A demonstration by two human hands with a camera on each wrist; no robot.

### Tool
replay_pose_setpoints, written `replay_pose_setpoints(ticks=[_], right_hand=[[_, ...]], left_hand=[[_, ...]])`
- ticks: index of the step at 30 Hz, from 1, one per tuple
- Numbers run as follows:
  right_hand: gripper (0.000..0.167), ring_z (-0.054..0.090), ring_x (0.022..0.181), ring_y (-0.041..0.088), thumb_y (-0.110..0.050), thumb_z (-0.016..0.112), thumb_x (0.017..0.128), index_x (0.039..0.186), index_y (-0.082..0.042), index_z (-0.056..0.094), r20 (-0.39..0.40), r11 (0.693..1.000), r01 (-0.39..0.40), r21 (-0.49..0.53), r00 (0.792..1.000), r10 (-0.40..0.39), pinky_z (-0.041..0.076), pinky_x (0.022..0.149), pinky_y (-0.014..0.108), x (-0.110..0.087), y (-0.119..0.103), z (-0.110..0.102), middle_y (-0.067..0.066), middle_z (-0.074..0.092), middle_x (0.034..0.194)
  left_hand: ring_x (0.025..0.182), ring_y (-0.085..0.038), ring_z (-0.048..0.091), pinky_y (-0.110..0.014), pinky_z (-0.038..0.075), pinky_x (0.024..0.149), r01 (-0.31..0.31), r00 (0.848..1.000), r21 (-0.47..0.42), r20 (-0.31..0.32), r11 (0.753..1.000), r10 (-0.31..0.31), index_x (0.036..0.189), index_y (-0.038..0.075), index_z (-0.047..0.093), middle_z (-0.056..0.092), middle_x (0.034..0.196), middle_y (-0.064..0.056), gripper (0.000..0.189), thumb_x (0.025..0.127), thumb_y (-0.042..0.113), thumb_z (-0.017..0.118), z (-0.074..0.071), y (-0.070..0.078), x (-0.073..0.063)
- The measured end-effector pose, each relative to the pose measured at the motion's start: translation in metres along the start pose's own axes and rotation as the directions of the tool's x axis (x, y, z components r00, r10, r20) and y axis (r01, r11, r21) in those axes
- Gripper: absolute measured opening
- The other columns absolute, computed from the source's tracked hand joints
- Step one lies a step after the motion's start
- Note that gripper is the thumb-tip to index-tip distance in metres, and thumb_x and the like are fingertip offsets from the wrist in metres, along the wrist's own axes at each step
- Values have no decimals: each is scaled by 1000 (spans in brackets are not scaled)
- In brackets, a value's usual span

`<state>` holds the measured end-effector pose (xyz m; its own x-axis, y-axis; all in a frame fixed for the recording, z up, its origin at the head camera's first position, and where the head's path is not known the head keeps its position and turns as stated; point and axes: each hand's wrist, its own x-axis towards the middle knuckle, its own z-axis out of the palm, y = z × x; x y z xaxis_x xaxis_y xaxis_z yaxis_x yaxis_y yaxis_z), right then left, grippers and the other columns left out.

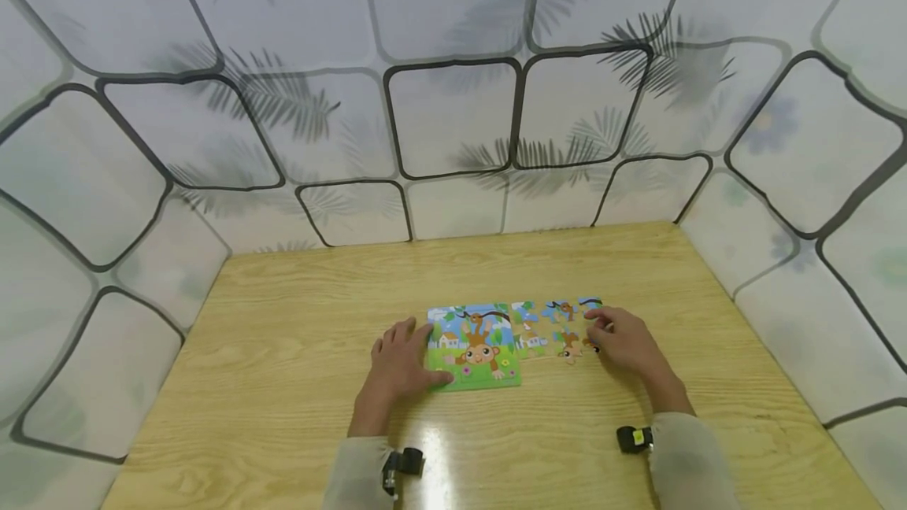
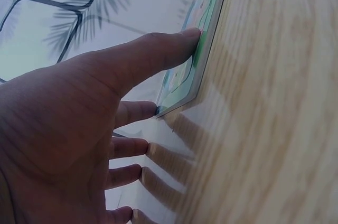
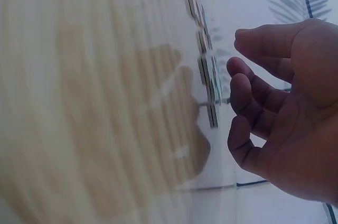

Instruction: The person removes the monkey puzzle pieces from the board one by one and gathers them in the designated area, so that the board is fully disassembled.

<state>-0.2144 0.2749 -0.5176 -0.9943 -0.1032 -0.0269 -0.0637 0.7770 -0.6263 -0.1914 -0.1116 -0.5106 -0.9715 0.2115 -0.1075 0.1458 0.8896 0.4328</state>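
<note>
A jigsaw puzzle board (image 1: 482,354) with a monkey hanging from a branch lies flat on the table. My left hand (image 1: 400,360) is at its left side, the thumb (image 2: 174,47) resting on the board's printed face and the index fingertip right at a corner; the other fingers spread over the table. Loose puzzle pieces (image 1: 561,311) are laid out just right of the board, some with monkey parts. Over the right end of these pieces, my right hand (image 1: 627,342) hovers with loosely bent fingers (image 3: 248,92) and nothing between them. It partly covers the rightmost pieces.
The wooden table (image 1: 298,384) extends around the puzzle. Patterned fabric walls (image 1: 453,124) with dark outlines and leaf prints enclose it at the back and both sides. A black strap camera mount (image 1: 409,461) sits on the left wrist, another mount (image 1: 633,439) on the right.
</note>
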Motion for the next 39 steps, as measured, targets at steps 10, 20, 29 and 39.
replay_pose_setpoints(ticks=[10,20,29,39], right_hand=[[30,62,79,16,-18,59,95,122,-6,63,63,997,31,70,997,-36,51,63,30,6,-28,22,9,63,101],[25,58,79,14,-17,61,95,118,-10,66,96,990,125,65,987,-131,50,69,32,12,-70,48,5,64,99],[23,53,76,11,-16,62,94,115,-12,68,160,978,196,67,966,-204,46,66,29,14,-105,66,-1,61,94],[23,51,79,9,-22,66,92,112,-11,70,265,939,343,3,905,-332,46,67,25,7,-131,95,-4,56,91]], left_hand=[[143,-43,26,-65,23,113,-12,1000,-1,28,1000,12,147,17,41,29,156,-17,95,71,63,75,0,-3,1],[144,-44,23,-64,19,114,-58,993,-18,99,998,59,148,18,39,24,158,-18,101,66,61,80,-5,-8,3],[145,-42,22,-64,21,114,-78,991,-10,112,997,78,146,17,43,26,157,-19,97,64,49,84,-8,-10,3],[145,-42,23,-63,21,115,-65,993,-2,102,998,64,145,17,44,26,157,-19,98,63,50,86,-8,-9,2]])
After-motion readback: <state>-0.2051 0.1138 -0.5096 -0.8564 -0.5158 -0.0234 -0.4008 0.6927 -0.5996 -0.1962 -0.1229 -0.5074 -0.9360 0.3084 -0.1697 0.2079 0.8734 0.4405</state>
